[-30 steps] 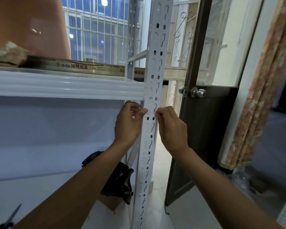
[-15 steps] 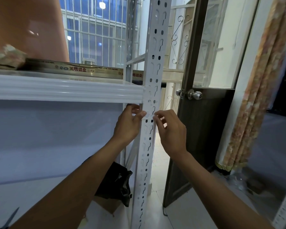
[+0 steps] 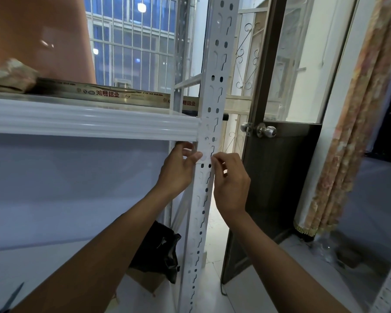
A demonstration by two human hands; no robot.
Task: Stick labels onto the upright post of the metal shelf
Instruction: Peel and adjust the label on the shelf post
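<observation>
A person's left hand wraps the edge of the white metal post, thumb flat on the lower corner of a pale label that lies on the post just below the shelf. The right hand pinches the label's lower right edge with its fingertips. Uneven pressure from here could likely crease the label, trap air over the post's slots, or set it crooked.

Door knob on dark door; patterned curtain right; black bag low.
</observation>
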